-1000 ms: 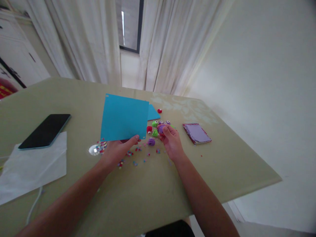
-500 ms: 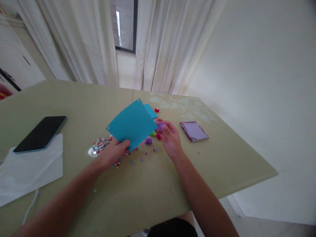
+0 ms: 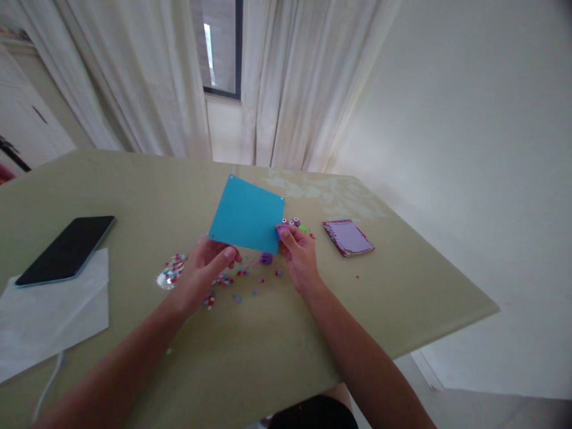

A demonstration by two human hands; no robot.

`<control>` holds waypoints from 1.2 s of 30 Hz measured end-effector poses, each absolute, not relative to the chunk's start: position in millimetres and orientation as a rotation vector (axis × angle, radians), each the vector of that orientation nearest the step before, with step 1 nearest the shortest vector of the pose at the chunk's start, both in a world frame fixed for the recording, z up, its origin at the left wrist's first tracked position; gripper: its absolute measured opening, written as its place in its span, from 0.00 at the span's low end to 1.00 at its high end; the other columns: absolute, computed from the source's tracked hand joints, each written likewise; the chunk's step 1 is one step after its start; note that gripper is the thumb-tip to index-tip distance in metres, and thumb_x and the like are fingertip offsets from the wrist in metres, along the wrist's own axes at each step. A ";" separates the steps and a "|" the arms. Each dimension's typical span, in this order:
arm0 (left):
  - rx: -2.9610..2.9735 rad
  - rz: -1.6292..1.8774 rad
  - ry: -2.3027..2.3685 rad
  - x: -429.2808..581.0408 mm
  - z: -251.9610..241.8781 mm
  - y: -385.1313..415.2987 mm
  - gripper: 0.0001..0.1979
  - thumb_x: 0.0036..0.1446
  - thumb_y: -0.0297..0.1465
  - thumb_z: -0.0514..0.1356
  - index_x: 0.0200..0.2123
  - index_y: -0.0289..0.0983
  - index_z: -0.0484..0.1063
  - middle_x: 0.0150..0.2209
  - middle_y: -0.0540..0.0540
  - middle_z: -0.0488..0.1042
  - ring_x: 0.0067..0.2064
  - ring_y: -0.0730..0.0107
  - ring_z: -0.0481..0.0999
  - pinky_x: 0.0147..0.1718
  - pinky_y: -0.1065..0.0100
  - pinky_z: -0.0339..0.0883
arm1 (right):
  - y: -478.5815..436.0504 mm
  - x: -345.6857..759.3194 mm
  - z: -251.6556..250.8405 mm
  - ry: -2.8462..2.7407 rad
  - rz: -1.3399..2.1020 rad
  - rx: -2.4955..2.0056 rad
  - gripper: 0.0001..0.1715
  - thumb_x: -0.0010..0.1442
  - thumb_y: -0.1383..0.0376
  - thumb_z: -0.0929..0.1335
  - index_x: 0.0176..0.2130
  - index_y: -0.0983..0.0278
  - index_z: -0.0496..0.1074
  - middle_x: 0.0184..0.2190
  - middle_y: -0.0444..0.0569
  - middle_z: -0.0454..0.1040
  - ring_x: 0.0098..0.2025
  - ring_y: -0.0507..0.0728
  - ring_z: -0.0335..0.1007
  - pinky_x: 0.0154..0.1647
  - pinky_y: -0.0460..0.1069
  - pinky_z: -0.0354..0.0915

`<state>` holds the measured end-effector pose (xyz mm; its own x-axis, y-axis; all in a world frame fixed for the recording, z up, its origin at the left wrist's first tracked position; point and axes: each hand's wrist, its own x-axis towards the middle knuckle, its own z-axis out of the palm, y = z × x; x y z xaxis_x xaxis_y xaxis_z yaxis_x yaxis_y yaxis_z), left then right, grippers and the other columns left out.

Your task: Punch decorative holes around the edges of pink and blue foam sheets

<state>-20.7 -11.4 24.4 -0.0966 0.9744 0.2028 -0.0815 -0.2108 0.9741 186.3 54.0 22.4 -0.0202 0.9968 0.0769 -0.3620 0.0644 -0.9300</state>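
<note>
A square sheet of blue paper (image 3: 248,214) is raised over the table, with small cut-outs at its corners. My right hand (image 3: 300,253) pinches a small purple craft punch (image 3: 281,231) at the sheet's lower right corner. Just below the lower left edge is my left hand (image 3: 208,265), its thumb apart from the fingers and nothing gripped in it; part of its fingers may be hidden by the paper. Under the sheet lies a second purple punch (image 3: 266,258). Small bits of coloured paper confetti (image 3: 222,279) are scattered around it.
Left on the table (image 3: 268,357), a black tablet or phone (image 3: 67,250) rests on a white sheet (image 3: 58,316). Confetti lies in a clear dish or bag (image 3: 167,280). Small toys with eyes (image 3: 292,221) sit behind my right hand. A stack of lilac paper (image 3: 349,236) is at right.
The blue sheet has turned, and its lower right corner is now at the purple punch. My left hand has let go of the sheet and its fingers have loosened.
</note>
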 end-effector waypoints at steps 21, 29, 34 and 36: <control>0.818 1.372 1.259 -7.3 31.3 -6.0 0.28 0.44 0.55 0.76 0.26 0.39 0.71 0.20 0.54 0.68 0.21 0.74 0.64 0.19 0.72 0.55 | 38.9 184.4 22.8 -1.500 1.108 -0.793 0.21 0.49 0.51 0.85 0.38 0.57 0.85 0.37 0.47 0.80 0.39 0.59 0.74 0.43 0.52 0.71; 1.053 1.306 1.263 -20.0 28.8 -2.8 0.23 0.49 0.48 0.76 0.26 0.37 0.73 0.20 0.55 0.66 0.21 0.77 0.59 0.20 0.72 0.50 | 40.2 186.1 24.2 -1.567 1.010 -0.811 0.24 0.49 0.46 0.84 0.39 0.57 0.85 0.40 0.50 0.80 0.44 0.61 0.75 0.46 0.54 0.72; 1.119 1.224 1.343 -21.7 25.2 -5.5 0.24 0.50 0.50 0.75 0.22 0.39 0.70 0.19 0.54 0.66 0.22 0.74 0.60 0.22 0.69 0.53 | 38.9 188.2 25.5 -1.678 0.878 -0.757 0.21 0.52 0.50 0.84 0.41 0.57 0.85 0.40 0.50 0.81 0.43 0.61 0.75 0.49 0.55 0.71; 1.134 1.157 1.471 -22.6 24.4 -6.6 0.28 0.50 0.52 0.73 0.18 0.39 0.67 0.17 0.53 0.63 0.21 0.74 0.58 0.22 0.68 0.51 | 37.7 188.5 28.3 -1.720 0.820 -0.736 0.19 0.52 0.50 0.84 0.40 0.56 0.85 0.39 0.50 0.82 0.44 0.63 0.75 0.53 0.57 0.70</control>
